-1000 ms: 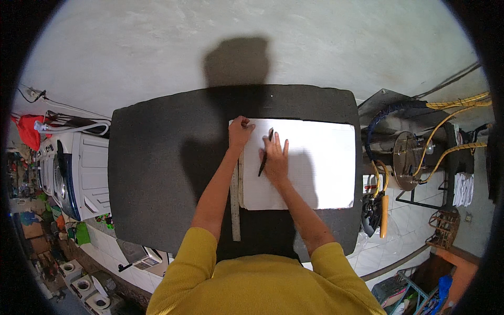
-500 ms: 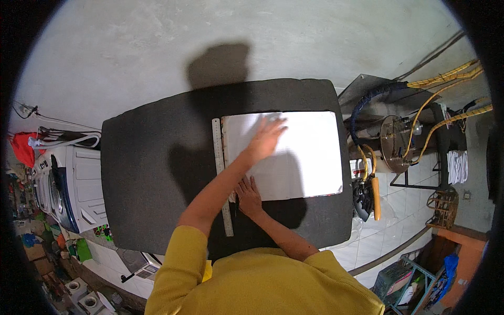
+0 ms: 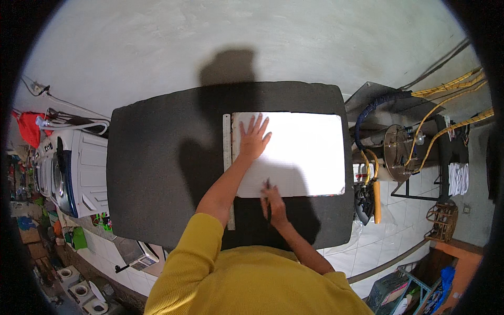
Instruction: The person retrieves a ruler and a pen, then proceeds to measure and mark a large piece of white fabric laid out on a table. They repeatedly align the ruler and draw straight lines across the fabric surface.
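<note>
A large pad or book with a white page [image 3: 310, 152] lies on the dark padded table [image 3: 157, 173]. My left hand [image 3: 254, 140] rests on the page's left part, palm down, fingers spread. At the page's near edge is my right hand [image 3: 275, 206], its fingers closed around a slim dark stick that looks like a pen [image 3: 268, 184]; its tip is blurred. Along the page's left side lies a long pale ruler [image 3: 227, 139], partly covered by my left forearm.
On the right stand an iron [image 3: 363, 203] with an orange handle [image 3: 377, 202], yellow-wrapped hoses [image 3: 446, 134] and a round metal vessel [image 3: 396, 152]. A white washing machine [image 3: 86, 173] stands at the left. A grey wall [image 3: 315, 47] rises behind the table.
My left hand has slid left across the page and spread flat. My right hand has moved right, away from the ruler, along the page's near edge.
</note>
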Available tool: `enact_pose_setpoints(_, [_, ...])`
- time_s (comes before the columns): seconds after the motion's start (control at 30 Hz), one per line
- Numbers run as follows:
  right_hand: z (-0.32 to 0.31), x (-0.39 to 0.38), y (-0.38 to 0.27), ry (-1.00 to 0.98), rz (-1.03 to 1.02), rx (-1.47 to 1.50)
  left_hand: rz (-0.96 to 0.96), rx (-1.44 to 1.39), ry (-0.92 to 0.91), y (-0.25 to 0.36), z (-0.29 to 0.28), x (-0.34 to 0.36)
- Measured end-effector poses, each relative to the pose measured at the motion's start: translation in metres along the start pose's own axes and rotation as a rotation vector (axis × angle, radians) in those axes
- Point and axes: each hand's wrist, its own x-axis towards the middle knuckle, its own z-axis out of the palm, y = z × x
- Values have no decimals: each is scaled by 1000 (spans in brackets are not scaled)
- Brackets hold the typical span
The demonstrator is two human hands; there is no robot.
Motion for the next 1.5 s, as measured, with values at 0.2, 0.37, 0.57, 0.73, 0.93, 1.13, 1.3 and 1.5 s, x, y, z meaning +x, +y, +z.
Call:
enact_pose_setpoints(0.2, [21, 49, -3, 116, 210, -265, -93, 12, 91, -42, 1, -55])
enact_pose_setpoints(0.37, [45, 45, -3, -5, 227, -505, -148, -27, 38, -60, -13, -108])
enact_pose_setpoints(0.57, [42, 46, -11, -72, 260, -503, -730, -353, 365, -63, -25, -161])
enact_pose_setpoints(0.73, [45, 44, -14, -36, 250, -484, -700, -631, 158, -74, -32, -164])
enact_pose_setpoints(0.93, [53, 32, -7, 114, 188, -389, -601, -1216, 234, -38, -61, -98])
enact_pose_setpoints(1.13, [63, 13, 0, 153, 191, -226, -428, -754, 145, -25, -18, -36])
enact_pose_setpoints(1.3, [63, 11, -3, 235, 208, -118, -194, -147, 209, -35, -10, -44])
enact_pose_setpoints(1.5, [53, 6, -9, 10, 156, -233, 41, -201, -122, -80, -19, -40])
